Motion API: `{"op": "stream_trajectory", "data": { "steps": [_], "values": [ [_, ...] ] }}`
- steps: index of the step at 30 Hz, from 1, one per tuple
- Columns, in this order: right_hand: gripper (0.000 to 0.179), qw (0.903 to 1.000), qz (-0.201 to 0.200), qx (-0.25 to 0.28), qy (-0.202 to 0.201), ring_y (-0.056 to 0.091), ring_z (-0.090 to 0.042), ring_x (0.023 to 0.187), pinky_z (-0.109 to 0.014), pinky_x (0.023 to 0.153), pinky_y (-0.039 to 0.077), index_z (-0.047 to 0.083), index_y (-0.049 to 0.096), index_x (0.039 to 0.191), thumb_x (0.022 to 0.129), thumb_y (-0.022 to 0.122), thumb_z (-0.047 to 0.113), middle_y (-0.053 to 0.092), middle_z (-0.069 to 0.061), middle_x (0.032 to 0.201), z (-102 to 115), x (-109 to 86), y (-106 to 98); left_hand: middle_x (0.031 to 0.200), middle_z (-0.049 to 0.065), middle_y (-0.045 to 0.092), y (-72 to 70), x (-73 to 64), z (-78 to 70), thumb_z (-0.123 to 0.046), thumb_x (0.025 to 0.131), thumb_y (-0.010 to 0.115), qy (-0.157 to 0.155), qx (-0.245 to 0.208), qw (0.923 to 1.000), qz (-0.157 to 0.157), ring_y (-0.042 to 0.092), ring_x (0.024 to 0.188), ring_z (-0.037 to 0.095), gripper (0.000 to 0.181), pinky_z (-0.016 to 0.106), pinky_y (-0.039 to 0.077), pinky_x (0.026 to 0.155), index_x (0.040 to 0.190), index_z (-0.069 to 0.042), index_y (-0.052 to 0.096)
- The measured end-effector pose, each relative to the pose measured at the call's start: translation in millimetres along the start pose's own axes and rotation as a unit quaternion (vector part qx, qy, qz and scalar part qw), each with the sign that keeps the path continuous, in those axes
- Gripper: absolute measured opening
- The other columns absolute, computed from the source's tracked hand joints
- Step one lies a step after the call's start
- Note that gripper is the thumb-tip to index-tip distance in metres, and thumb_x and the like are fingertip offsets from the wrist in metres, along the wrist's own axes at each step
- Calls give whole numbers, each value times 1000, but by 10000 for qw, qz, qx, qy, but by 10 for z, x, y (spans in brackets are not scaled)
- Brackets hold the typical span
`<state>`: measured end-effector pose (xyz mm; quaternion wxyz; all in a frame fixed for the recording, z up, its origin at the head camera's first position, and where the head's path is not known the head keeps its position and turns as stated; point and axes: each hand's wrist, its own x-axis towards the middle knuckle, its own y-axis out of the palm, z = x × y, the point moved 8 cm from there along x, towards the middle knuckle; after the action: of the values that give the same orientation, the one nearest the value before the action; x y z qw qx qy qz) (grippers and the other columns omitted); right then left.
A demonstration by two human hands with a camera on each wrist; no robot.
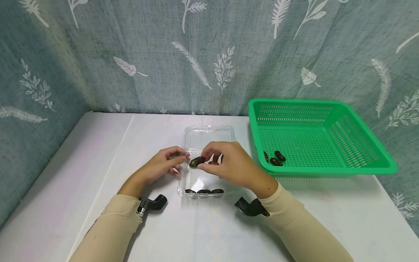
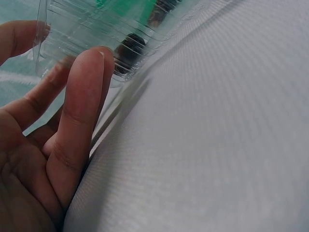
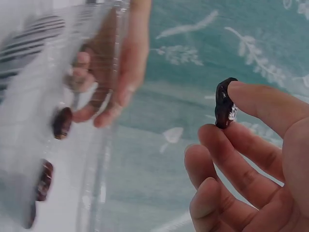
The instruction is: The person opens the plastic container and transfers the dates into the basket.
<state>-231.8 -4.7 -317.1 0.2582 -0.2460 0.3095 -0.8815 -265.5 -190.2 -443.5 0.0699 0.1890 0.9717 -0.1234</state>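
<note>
My right hand [image 1: 229,160] pinches a dark, glossy date [image 1: 197,162] between thumb and fingertips, over an open clear plastic clamshell container [image 1: 199,182]. In the right wrist view the date [image 3: 225,104] stands between the thumb and fingers. My left hand [image 1: 163,163] holds the container's left side, its thumb [image 2: 84,92] on the near side of the plastic and other fingers beyond it. Three dates [image 1: 204,191] lie in a row along the container's near edge. Further dates lie partly hidden behind my right hand.
A green perforated plastic basket [image 1: 322,170] stands to the right, with several dates [image 1: 276,162] in its near left corner. The container's lid [image 1: 209,136] lies folded back toward the patterned curtain [image 1: 157,72]. A white cloth [image 1: 98,167] covers the table.
</note>
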Motion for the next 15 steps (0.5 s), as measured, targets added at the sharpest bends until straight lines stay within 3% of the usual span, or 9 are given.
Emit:
{"op": "stream_trajectory", "data": {
  "steps": [15],
  "values": [
    [15, 9952, -911, 347, -26, 64, -9, 74, -25, 62, 53, 11, 73, 95, 83, 82, 14, 73, 2, 89, 95, -111, -553, 128, 22, 58, 4, -20, 6, -23, 101, 58, 45, -72, 10000, 5, 61, 81, 15, 37, 31, 62, 67, 128, 3, 55]
  ]
}}
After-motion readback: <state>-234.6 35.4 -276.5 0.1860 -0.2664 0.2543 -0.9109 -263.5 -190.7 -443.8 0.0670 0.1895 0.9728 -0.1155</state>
